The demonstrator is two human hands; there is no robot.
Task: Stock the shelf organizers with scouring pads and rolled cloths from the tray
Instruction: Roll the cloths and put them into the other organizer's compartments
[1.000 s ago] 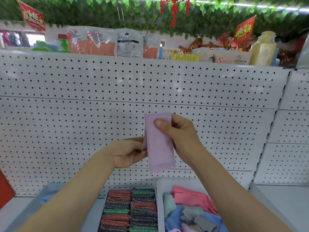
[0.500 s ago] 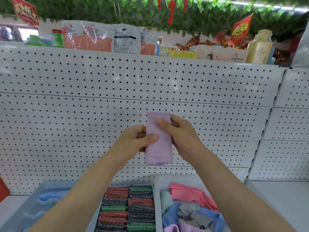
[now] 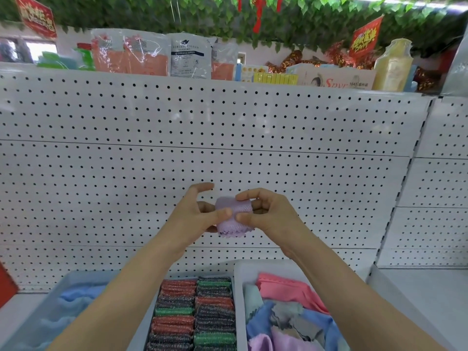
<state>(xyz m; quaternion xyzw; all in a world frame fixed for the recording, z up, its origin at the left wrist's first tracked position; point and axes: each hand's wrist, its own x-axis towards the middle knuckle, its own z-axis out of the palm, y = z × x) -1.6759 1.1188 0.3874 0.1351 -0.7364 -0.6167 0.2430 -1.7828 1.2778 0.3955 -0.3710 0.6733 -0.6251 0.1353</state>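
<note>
A small lilac cloth (image 3: 234, 216), partly rolled into a short bundle, is held up in front of the pegboard. My left hand (image 3: 196, 215) pinches its left side with thumb and fingers. My right hand (image 3: 266, 214) pinches its right side. Below, a white tray (image 3: 238, 274) holds loose pink, blue, grey and lilac cloths (image 3: 286, 310). To its left an organizer holds rows of red, green and dark scouring pads (image 3: 195, 312). Further left a pale blue bin (image 3: 63, 285) holds blue rolled cloths (image 3: 76, 297).
A white pegboard back wall (image 3: 202, 138) rises behind my hands. The top shelf carries packaged goods (image 3: 152, 57), boxes and a yellow bottle (image 3: 392, 64). A red object (image 3: 6, 285) stands at the left edge. A white shelf surface (image 3: 430, 292) lies to the right.
The lilac cloth hung long from my right hand; both hands have since rolled it up into a short bundle. The camera has tilted slightly down.
</note>
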